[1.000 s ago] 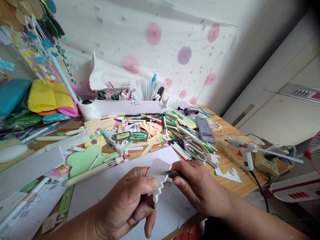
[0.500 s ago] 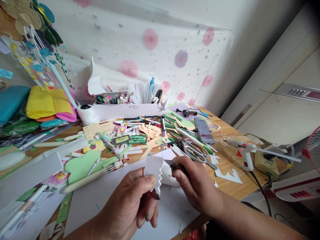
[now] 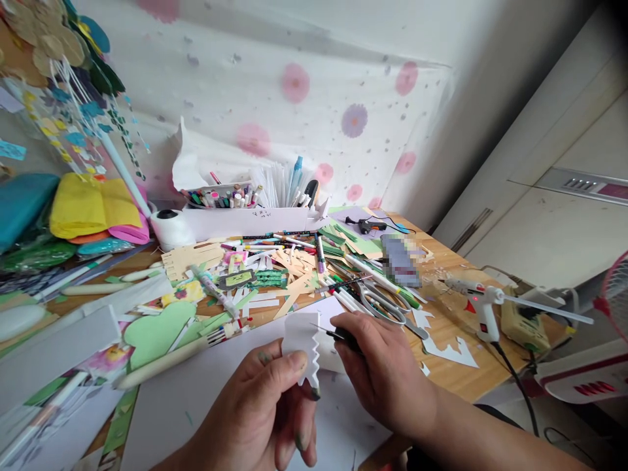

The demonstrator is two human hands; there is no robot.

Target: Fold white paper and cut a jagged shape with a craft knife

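My left hand (image 3: 267,399) pinches a small white paper piece (image 3: 300,337) between thumb and fingers. A row of zigzag teeth runs down the paper's right edge. My right hand (image 3: 383,373) is closed around a black-handled knife (image 3: 347,339), most of its handle hidden in the fingers. The thin, pointed blade reaches left to the paper's upper right edge, above the teeth, and overlaps it in view; whether it touches cannot be made out. Beneath both hands lies a large white sheet (image 3: 171,392). Dark green stains mark some left fingertips.
Paper scraps (image 3: 294,268) and pens litter the wooden table (image 3: 466,379). Grey-handled scissors (image 3: 385,304) lie beyond my right hand. A white glue gun (image 3: 483,307) with a cord stands to the right. At the back is a white box (image 3: 220,222) of markers; green paper shapes (image 3: 157,330) lie left.
The knife has turned, its blade now showing thin, and its tip has moved left over the paper's edge. My left hand keeps its pinch on the paper.
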